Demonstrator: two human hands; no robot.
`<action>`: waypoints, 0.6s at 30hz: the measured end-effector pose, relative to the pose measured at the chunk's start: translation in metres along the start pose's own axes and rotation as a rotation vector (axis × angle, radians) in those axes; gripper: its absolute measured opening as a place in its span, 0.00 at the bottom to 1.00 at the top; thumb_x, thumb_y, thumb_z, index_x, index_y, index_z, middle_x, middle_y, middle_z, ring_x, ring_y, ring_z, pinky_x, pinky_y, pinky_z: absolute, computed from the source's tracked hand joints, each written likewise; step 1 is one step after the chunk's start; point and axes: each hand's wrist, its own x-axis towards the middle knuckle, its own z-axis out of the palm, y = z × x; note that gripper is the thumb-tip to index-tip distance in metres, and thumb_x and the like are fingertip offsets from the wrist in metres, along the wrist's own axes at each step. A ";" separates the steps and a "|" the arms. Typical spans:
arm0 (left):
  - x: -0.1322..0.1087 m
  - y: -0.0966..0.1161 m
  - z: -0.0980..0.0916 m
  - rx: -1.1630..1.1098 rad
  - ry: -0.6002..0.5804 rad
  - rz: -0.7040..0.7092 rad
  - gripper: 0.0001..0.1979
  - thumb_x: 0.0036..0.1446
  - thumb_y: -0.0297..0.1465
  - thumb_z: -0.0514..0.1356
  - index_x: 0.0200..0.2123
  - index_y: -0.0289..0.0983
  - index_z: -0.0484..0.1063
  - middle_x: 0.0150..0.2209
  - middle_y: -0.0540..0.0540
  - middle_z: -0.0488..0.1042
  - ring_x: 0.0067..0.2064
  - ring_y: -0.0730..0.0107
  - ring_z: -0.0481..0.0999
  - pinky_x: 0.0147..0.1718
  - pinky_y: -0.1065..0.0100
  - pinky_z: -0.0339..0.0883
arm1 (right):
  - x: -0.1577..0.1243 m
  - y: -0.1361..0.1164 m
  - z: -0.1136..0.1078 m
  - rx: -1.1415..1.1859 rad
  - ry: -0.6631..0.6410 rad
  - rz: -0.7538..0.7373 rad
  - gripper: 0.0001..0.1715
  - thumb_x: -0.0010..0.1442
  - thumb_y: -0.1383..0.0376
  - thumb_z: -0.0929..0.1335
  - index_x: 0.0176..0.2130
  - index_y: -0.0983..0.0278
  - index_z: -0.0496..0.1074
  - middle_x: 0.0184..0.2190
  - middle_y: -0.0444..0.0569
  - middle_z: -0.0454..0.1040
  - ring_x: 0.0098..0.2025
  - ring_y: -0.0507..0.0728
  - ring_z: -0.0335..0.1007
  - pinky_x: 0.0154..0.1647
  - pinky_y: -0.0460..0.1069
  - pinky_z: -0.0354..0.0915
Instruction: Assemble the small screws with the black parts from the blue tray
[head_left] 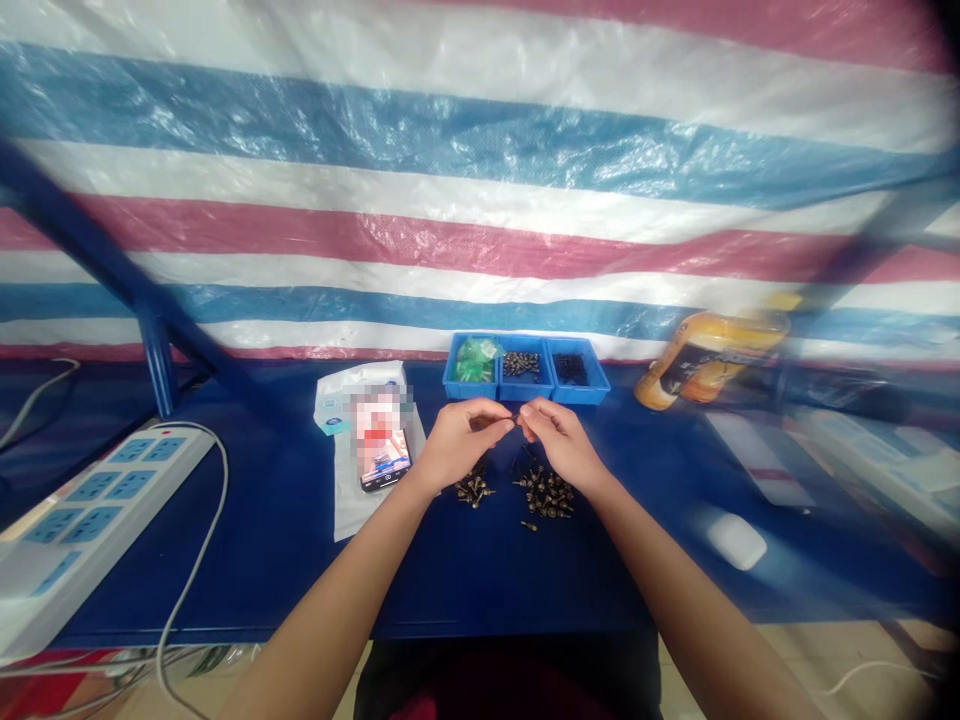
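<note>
Pinches a tiny dark part (515, 417) with left hand (459, 438) and right hand (561, 440); probably light, stiff, easily dropped; best held by its ends.

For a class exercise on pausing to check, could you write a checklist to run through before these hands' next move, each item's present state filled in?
1. Left hand pinching the small dark piece: ok.
2. Right hand's grip on that piece: cannot tell, too small.
3. Loose brass-coloured parts all gathered in the two piles: not ok, one lies apart, nearer the person.
4. Three blue bins standing upright: ok.
5. White cable clear of the left forearm: ok.
</note>
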 end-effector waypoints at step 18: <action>-0.001 0.001 0.000 0.129 -0.025 0.050 0.10 0.58 0.37 0.61 0.36 0.37 0.79 0.36 0.46 0.81 0.35 0.67 0.78 0.36 0.69 0.72 | 0.004 0.008 -0.001 -0.011 -0.026 0.091 0.24 0.63 0.50 0.64 0.23 0.62 0.65 0.22 0.43 0.67 0.26 0.52 0.62 0.30 0.48 0.60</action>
